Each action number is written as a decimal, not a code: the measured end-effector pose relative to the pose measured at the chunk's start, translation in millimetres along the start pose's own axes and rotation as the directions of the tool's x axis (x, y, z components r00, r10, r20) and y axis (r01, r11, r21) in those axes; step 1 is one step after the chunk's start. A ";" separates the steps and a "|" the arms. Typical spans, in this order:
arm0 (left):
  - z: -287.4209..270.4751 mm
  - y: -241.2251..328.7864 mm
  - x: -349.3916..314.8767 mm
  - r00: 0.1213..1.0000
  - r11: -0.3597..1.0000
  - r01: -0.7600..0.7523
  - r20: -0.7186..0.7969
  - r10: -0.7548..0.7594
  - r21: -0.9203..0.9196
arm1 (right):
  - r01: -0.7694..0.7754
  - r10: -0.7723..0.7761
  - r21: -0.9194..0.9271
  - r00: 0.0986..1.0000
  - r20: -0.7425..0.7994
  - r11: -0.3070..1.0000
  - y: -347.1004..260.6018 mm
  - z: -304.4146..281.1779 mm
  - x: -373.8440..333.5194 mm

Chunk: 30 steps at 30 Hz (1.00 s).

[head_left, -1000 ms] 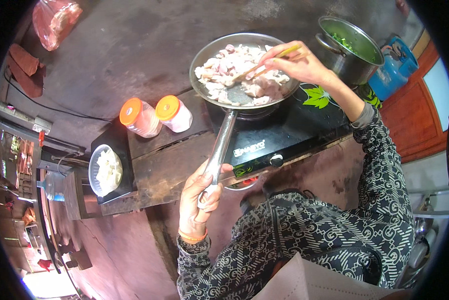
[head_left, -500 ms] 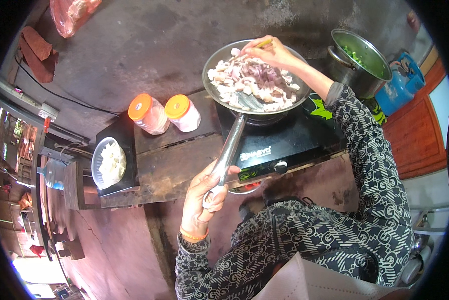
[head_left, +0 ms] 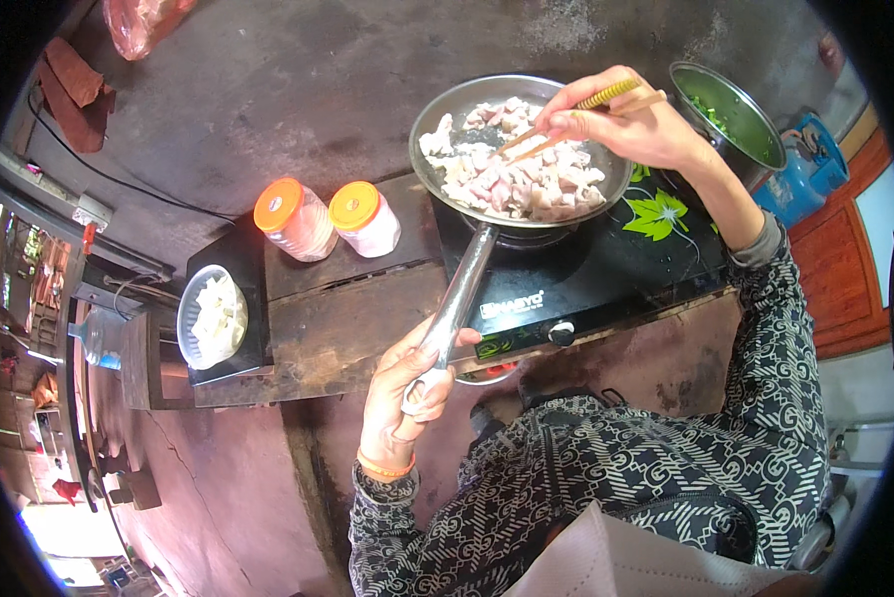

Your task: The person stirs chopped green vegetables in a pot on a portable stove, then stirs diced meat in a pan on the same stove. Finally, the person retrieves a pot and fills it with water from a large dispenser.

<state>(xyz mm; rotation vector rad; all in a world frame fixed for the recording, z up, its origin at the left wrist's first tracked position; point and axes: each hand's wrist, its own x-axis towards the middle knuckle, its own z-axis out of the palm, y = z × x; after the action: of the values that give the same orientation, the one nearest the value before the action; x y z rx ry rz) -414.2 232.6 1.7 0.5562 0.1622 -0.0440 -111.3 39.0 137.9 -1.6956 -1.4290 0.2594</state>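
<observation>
Left hand (head_left: 407, 383) grips the pan (head_left: 517, 149) handle, which runs toward the person; right hand (head_left: 631, 124) holds chopsticks (head_left: 566, 119).

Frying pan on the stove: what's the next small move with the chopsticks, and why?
Probably turn the meat pieces at the pan's near rim. The right hand has the chopsticks tips already among them, and the left hand steadies the handle.
</observation>
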 end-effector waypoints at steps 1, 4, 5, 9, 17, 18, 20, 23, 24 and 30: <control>-1.4 -0.5 1.2 1.000 1.000 0.005 0.012 -0.004 -0.006 | 0.020 -0.020 0.045 1.000 0.013 0.999 1.6 7.0 -0.9; 2.2 0.9 2.7 1.000 1.000 0.011 -0.003 -0.011 0.002 | 0.136 -0.142 0.056 0.984 0.112 0.989 27.9 38.7 -0.1; 3.2 0.2 3.7 1.000 1.000 0.011 -0.003 -0.011 0.011 | 0.112 -0.108 -0.040 0.989 0.104 0.993 37.4 43.4 -1.1; 2.9 1.5 1.0 1.000 0.999 0.008 -0.009 -0.008 0.032 | 0.120 -0.136 -0.231 0.989 -0.054 0.966 75.0 43.1 7.3; 3.5 2.0 2.6 1.000 0.999 0.014 -0.003 -0.014 0.032 | 0.005 0.020 0.085 0.959 -0.283 0.996 102.9 6.6 47.2; 4.1 2.3 2.4 1.000 0.999 0.014 -0.006 -0.014 0.032 | 0.029 0.038 0.224 0.957 -0.288 0.974 111.0 16.5 55.5; 7.9 2.2 4.9 1.000 0.999 0.028 -0.009 -0.028 0.035 | -0.041 0.122 0.244 0.938 -0.325 0.969 128.2 33.4 68.4; 9.6 3.1 3.6 1.000 0.999 0.017 -0.021 -0.017 0.029 | 0.025 0.014 0.200 0.982 -0.188 0.979 116.1 57.4 63.1; 8.7 2.2 2.5 1.000 1.000 0.012 -0.027 -0.011 0.022 | 0.006 0.011 0.152 0.994 -0.110 0.988 96.6 57.2 54.3; 8.5 -1.1 5.1 0.999 0.999 0.009 -0.031 -0.007 0.045 | -0.163 0.145 0.085 0.972 0.186 0.983 41.0 -0.4 -13.6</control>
<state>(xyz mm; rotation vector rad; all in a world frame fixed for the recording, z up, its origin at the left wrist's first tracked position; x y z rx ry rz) -408.1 227.1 7.5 0.6019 0.1936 -0.0469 -86.9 28.9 103.7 -1.7380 -1.3896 0.5734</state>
